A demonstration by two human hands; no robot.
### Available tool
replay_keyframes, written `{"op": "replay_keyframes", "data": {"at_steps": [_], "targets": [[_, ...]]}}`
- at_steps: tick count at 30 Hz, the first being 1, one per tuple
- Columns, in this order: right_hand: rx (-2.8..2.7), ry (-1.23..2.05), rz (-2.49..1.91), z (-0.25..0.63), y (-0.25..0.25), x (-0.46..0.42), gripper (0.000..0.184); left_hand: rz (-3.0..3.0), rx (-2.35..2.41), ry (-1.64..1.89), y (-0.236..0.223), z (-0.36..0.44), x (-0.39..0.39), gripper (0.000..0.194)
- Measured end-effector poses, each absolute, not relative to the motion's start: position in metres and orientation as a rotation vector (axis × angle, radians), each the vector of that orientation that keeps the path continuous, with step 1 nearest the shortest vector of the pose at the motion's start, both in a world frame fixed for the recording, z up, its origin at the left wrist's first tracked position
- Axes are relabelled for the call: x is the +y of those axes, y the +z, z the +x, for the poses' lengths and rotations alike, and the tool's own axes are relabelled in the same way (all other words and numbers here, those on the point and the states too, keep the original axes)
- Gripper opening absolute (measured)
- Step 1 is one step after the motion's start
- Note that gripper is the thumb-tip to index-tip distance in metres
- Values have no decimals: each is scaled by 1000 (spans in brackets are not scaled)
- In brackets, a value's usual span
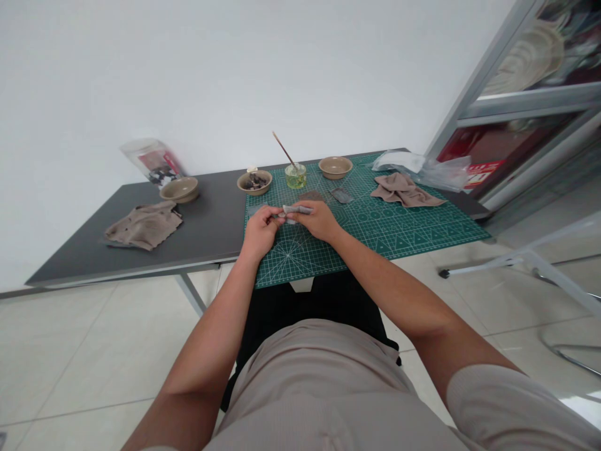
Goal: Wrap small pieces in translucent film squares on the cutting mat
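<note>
My left hand (261, 233) and my right hand (320, 220) meet above the green cutting mat (375, 241). In the fingers of my right hand is a small folded grey sheet (297, 209), which looks like sandpaper. My left fingers pinch at a small pale piece (282, 215) against its end; its kind is too small to make out. A flat grey sheet (253, 210) lies partly under my left hand. Just beyond my right hand lie a brown sheet (310, 195) and a dark grey rectangular sheet (341, 195).
Behind my hands stand a bowl of dark chunks (255, 181), a glass of yellowish liquid (295, 178) with a brush (284, 149), and a tan bowl (335, 166). Crumpled cloths (406, 190) and plastic bags (422, 168) lie right. Leftward are another cloth (143, 225), a bowl (179, 190) and a clear container (154, 164).
</note>
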State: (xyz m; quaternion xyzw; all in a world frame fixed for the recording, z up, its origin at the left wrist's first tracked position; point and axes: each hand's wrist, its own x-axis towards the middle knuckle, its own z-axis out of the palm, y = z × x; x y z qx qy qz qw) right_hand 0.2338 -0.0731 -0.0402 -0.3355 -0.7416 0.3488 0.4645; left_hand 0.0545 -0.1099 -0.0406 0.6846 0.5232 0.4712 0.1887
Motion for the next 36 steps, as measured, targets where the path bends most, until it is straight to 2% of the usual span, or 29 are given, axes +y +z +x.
{"op": "replay_keyframes", "data": {"at_steps": [22,36], "targets": [[-1842,784,-871,232,-38,-76,11,1963,1550,1342,-37,57,-114,15],[-1858,759,-885,232,-38,-75,11,2010,1557,1331,-35,58,-114,13]]}}
